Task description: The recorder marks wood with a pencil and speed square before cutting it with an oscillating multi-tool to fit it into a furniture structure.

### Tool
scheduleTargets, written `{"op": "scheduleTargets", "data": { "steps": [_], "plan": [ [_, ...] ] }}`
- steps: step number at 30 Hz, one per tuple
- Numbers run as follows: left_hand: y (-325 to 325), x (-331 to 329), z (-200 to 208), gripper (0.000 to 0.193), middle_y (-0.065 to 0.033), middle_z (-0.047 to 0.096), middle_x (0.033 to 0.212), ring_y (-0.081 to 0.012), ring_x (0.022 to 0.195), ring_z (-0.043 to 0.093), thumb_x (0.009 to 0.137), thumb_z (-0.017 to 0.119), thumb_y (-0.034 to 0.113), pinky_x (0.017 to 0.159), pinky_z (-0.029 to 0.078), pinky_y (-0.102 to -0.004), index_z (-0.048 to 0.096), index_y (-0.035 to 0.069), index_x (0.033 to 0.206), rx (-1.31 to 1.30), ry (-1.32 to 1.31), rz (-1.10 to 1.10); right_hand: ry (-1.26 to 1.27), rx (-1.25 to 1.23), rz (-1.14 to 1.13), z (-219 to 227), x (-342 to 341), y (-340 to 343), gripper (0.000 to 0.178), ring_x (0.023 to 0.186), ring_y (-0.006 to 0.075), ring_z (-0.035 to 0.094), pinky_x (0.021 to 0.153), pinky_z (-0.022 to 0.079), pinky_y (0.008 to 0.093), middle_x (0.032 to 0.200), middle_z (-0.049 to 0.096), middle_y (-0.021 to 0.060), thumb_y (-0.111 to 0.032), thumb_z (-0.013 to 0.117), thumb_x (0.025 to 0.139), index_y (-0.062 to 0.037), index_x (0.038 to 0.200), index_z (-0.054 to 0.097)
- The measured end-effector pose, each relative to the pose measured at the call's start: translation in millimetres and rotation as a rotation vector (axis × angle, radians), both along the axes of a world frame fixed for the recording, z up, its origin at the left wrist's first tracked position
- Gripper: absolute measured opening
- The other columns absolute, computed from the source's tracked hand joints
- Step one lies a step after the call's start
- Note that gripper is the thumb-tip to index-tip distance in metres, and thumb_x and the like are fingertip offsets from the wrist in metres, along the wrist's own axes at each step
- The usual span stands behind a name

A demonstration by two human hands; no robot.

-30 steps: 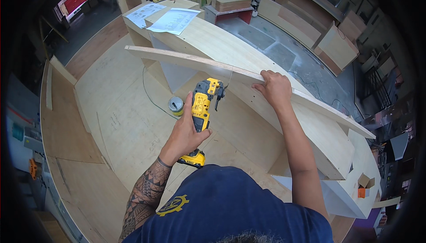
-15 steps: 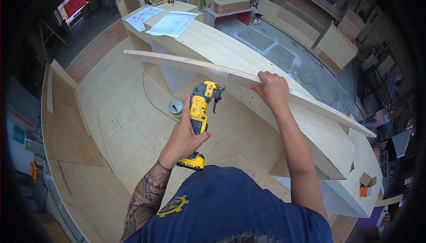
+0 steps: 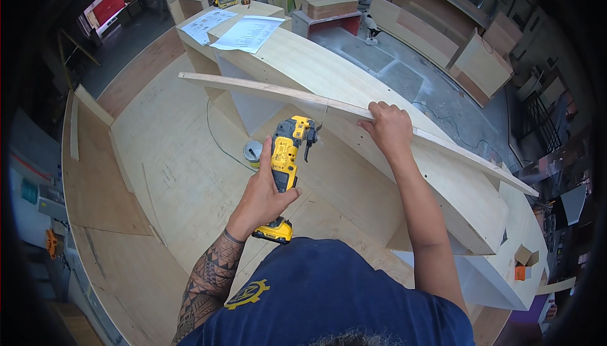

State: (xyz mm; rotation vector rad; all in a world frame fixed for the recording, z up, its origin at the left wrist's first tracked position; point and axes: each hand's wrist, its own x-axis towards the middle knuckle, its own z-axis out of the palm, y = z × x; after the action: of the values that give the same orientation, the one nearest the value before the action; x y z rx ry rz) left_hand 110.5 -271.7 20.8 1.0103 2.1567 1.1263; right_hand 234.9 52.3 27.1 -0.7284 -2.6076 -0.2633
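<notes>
Around pale flat plywood [image 3: 183,163], my left hand [image 3: 260,195] grips a chunky yellow-black tool [image 3: 286,156], my right hand [image 3: 391,129] a long narrow board [image 3: 253,87].

Pwr tool [image 3: 286,156] ctr, in L hand [image 3: 258,197]. Long board [image 3: 253,85] ahead of it, running L–R; R hand [image 3: 390,128] on board's top edge, R of tool. Counter [image 3: 341,71] behind board; 2 paper sheets [image 3: 248,34] on its far L end. Can [image 3: 252,150] just L of tool. Open box [image 3: 522,273] nr R end. Wood stack [image 3: 330,7] beyond counter, atop bench [image 3: 301,25].
</notes>
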Motion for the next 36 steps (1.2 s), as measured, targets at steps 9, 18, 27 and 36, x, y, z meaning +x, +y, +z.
{"op": "scheduleTargets", "data": {
  "steps": [9, 18, 27, 36],
  "plan": [
    [-2, 0, -2, 0.126, -0.0269, 0.076, 0.105, -0.0361, 0.088, 0.078, 0.089, 0.083, 0.024, 0.082, 0.062, -0.0434, -0.005, 0.008, 0.178, 0.005, 0.012, 0.002, 0.005, -0.007, -0.002, 1, 0, -3, 0.041, 0.088, 0.0296, 0.076, 0.077, 0.057, 0.0463, 0.092, 0.076, 0.0058, -0.042, 0.093, 0.080, -0.0104, 0.098, 0.074],
    [0, 0, -3, 0.125, -0.0274, 0.076, 0.105, -0.0366, 0.087, 0.079, 0.090, 0.083, 0.024, 0.083, 0.063, -0.0438, -0.005, 0.007, 0.178, 0.019, 0.024, -0.002, 0.010, 0.004, 0.004, -3, 0, 1, 0.044, 0.087, 0.0299, 0.074, 0.077, 0.054, 0.0467, 0.089, 0.072, 0.0048, -0.047, 0.091, 0.082, -0.0109, 0.093, 0.068],
    [3, 0, 8, 0.125, -0.0277, 0.076, 0.105, -0.0369, 0.088, 0.079, 0.090, 0.082, 0.024, 0.084, 0.063, -0.0440, -0.005, 0.006, 0.177, -0.031, -0.012, -0.003, 0.033, 0.008, 0.069, -3, 3, 5, 0.045, 0.085, 0.0295, 0.073, 0.075, 0.055, 0.0460, 0.088, 0.072, 0.0046, -0.047, 0.091, 0.081, -0.0103, 0.091, 0.067],
    [9, -1, 3, 0.125, -0.0264, 0.076, 0.104, -0.0353, 0.086, 0.078, 0.090, 0.083, 0.024, 0.081, 0.063, -0.0424, -0.005, 0.004, 0.177, -0.033, 0.033, -0.008, 0.012, -0.012, 0.085, 4, 3, 8, 0.041, 0.086, 0.0292, 0.075, 0.077, 0.058, 0.0454, 0.089, 0.075, 0.0054, -0.043, 0.092, 0.080, -0.0103, 0.092, 0.070]
  ]
}}
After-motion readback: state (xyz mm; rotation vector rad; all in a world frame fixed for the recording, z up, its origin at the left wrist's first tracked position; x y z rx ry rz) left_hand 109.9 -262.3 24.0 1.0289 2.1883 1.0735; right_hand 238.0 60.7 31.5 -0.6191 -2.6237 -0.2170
